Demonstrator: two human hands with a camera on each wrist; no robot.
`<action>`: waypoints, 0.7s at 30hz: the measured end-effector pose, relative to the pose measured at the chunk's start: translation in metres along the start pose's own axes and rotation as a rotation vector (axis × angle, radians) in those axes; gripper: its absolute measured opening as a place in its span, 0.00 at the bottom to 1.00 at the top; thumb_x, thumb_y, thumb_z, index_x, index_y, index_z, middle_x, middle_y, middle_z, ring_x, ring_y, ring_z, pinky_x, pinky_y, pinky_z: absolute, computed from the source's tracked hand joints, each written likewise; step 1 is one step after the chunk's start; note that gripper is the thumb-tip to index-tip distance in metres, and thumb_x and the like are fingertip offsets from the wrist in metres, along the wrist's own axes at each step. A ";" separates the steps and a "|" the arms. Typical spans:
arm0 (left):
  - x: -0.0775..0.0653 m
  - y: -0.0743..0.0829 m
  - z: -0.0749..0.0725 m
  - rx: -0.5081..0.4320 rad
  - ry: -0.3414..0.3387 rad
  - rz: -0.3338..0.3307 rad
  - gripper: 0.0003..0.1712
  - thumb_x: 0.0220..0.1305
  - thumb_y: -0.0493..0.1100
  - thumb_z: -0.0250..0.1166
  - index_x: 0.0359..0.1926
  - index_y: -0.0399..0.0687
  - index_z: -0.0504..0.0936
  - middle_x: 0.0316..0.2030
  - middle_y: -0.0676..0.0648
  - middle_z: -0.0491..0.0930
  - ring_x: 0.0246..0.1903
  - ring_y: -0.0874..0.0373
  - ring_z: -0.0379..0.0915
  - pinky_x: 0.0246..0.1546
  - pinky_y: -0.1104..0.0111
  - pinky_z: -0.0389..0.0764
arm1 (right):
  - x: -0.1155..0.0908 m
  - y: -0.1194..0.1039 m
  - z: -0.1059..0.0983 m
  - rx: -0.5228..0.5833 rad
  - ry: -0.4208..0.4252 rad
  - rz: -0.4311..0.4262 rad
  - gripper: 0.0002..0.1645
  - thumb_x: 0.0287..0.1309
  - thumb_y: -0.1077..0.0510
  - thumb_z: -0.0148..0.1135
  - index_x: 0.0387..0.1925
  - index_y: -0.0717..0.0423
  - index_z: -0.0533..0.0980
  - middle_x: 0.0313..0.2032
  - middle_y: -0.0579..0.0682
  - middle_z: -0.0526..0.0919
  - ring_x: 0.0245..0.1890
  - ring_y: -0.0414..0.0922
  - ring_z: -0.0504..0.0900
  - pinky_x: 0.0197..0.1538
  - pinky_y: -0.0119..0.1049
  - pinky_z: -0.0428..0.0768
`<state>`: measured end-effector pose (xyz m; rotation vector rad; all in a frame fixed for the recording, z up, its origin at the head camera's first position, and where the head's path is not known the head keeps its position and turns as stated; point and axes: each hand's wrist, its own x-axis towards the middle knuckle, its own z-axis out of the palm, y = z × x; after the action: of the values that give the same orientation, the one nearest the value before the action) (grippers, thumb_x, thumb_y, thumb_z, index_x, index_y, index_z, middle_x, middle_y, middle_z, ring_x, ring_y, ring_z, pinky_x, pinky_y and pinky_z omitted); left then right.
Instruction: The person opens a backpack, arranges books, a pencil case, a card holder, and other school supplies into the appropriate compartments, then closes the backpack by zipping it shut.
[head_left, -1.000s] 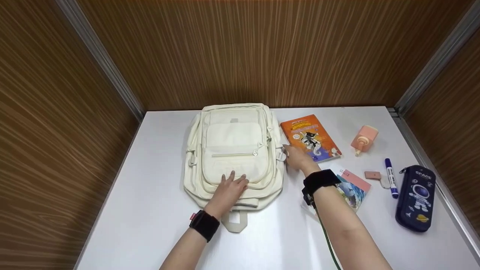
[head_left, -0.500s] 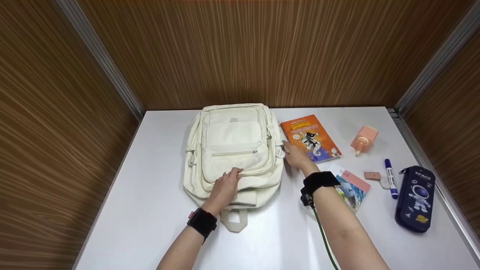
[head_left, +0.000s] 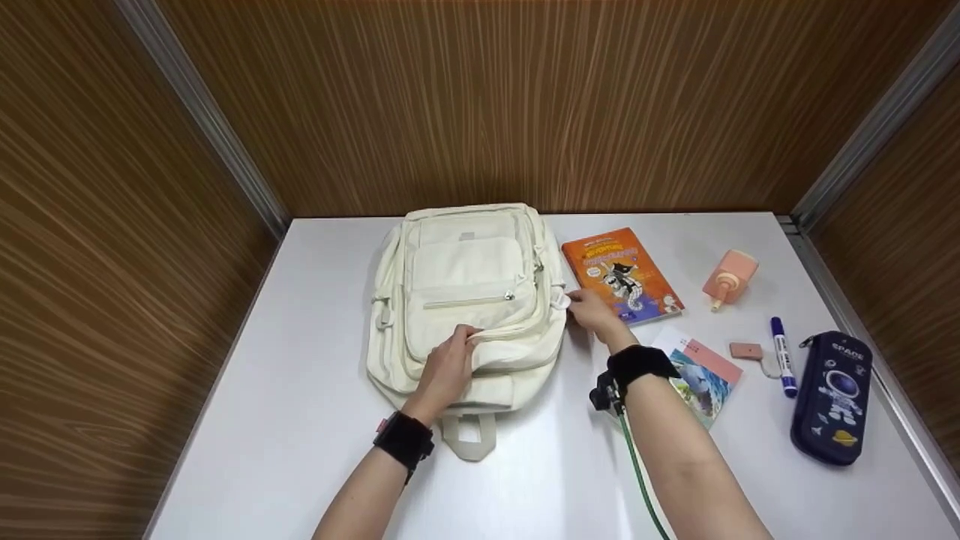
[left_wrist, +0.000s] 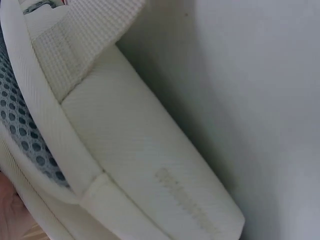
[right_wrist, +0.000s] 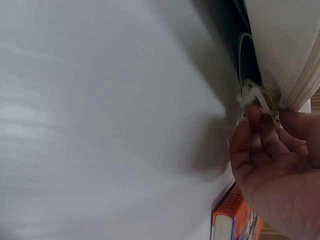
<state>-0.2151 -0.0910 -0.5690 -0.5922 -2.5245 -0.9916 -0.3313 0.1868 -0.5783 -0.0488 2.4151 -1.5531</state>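
Observation:
A cream backpack (head_left: 469,270) lies on its back on the white table, its carry loop (head_left: 471,439) toward me. My left hand (head_left: 446,371) pinches the fabric edge of its front compartment, which is lifted into folds. In the left wrist view only a bit of that hand shows beyond the backpack's top panel (left_wrist: 145,145) and grey mesh. At the bag's right side my right hand (head_left: 596,315) has thumb and fingers closed on a small metal zipper pull (right_wrist: 275,116), beside a white plastic buckle (right_wrist: 256,97). The fingertips partly hide the pull.
Right of the backpack lie an orange book (head_left: 622,274) and a booklet (head_left: 709,375), partly under my right forearm. Farther right are a pink bottle (head_left: 731,279), a pink eraser-like block (head_left: 745,351), a blue marker (head_left: 782,356) and a navy pencil case (head_left: 832,397). Wood-grain panels enclose the table.
My left hand went from resting with spread fingers on the backpack to pinching its edge and lifting the fabric. My right hand stays at the bag's side, its wrist turned slightly.

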 end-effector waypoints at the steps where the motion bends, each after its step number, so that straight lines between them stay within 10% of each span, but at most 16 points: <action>1: 0.000 0.000 0.001 0.005 0.007 -0.004 0.08 0.76 0.42 0.52 0.48 0.43 0.73 0.36 0.44 0.83 0.31 0.49 0.81 0.31 0.57 0.79 | -0.001 -0.001 -0.001 -0.038 0.020 -0.010 0.19 0.69 0.63 0.49 0.52 0.76 0.74 0.33 0.54 0.78 0.30 0.41 0.72 0.35 0.31 0.71; 13: 0.009 0.014 0.013 0.088 -0.021 -0.178 0.07 0.73 0.41 0.55 0.48 0.43 0.74 0.36 0.38 0.84 0.32 0.40 0.81 0.30 0.50 0.78 | -0.016 -0.007 -0.006 -0.450 0.097 -0.170 0.18 0.62 0.67 0.51 0.17 0.65 0.74 0.15 0.48 0.68 0.17 0.44 0.68 0.24 0.34 0.66; 21: 0.026 0.025 0.028 0.074 -0.055 -0.245 0.06 0.74 0.40 0.55 0.44 0.41 0.73 0.30 0.38 0.82 0.28 0.40 0.81 0.26 0.51 0.78 | -0.029 -0.009 -0.015 -0.561 0.060 -0.142 0.13 0.65 0.64 0.53 0.36 0.66 0.84 0.23 0.56 0.79 0.20 0.48 0.73 0.29 0.43 0.74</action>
<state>-0.2299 -0.0483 -0.5617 -0.2964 -2.7174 -0.9693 -0.3081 0.2009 -0.5587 -0.2892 2.8703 -0.8855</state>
